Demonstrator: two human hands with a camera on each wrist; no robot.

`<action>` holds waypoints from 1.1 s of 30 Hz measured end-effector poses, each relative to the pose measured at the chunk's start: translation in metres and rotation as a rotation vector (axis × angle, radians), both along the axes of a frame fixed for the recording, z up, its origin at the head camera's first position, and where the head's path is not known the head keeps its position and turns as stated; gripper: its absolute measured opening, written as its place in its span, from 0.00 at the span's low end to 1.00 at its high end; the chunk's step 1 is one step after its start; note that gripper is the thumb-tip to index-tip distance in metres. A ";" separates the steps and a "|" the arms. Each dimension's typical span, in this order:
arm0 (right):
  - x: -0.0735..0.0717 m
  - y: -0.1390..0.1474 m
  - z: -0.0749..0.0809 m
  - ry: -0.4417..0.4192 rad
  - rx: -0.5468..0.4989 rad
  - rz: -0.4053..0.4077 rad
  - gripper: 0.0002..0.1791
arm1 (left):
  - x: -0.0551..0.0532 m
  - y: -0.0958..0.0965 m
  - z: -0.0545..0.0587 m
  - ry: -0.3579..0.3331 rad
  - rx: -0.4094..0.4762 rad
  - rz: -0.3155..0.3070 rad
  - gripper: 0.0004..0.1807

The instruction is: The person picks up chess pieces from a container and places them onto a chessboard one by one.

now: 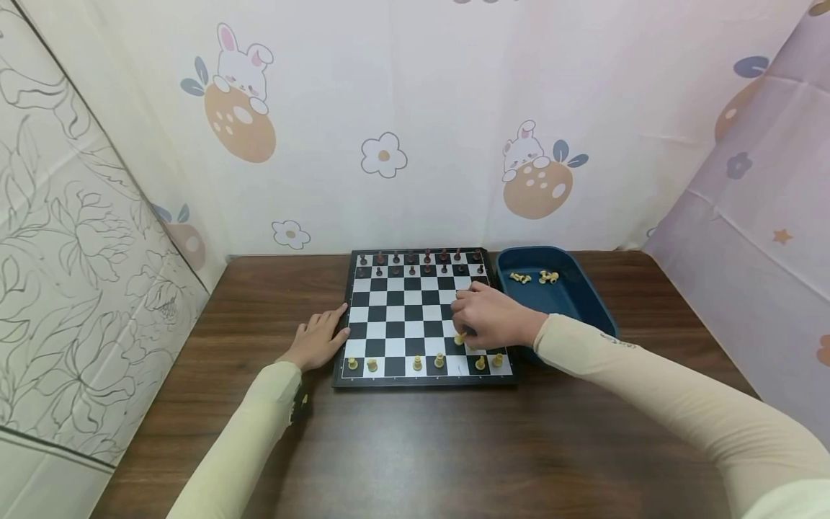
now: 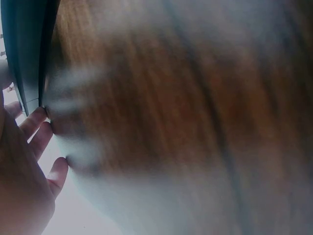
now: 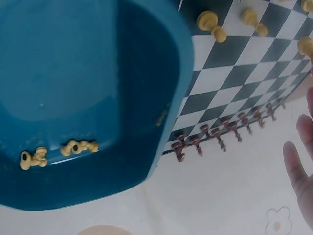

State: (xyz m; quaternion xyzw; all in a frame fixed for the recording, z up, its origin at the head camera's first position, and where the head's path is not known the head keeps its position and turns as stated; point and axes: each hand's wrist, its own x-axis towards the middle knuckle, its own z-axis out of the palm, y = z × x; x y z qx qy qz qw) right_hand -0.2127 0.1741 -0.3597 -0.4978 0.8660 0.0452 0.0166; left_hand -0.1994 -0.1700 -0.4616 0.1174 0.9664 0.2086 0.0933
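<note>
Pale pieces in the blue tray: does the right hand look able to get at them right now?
Likely yes: the blue tray is open-topped, beside the chessboard and near the right hand; nothing visible covers the pale pieces.

The widest free room on the counter [image 1: 363, 447] runs along its near edge, with another stretch toward its left edge. The chessboard [image 1: 405, 313] sits toward the far edge, its middle squares a low lane between dark red pieces [image 1: 427, 256] farther back and pale pieces [image 1: 417, 362] nearer. Just right of it, a high-walled blue tray [image 1: 573, 299] bars the way. Of the hands, the left hand [image 1: 315, 339] blocks the board's left side; the right hand [image 1: 489, 318] covers squares beside the tray.
</note>
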 end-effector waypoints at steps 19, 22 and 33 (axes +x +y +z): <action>0.015 -0.014 -0.019 -0.063 0.077 0.050 0.06 | -0.001 -0.001 -0.004 0.009 0.003 0.001 0.33; 0.017 -0.015 -0.024 -0.064 0.069 0.055 0.03 | -0.001 -0.001 -0.004 0.004 0.003 0.003 0.33; 0.017 -0.016 -0.025 -0.064 0.061 0.052 0.05 | -0.001 -0.001 -0.002 -0.001 0.008 0.004 0.34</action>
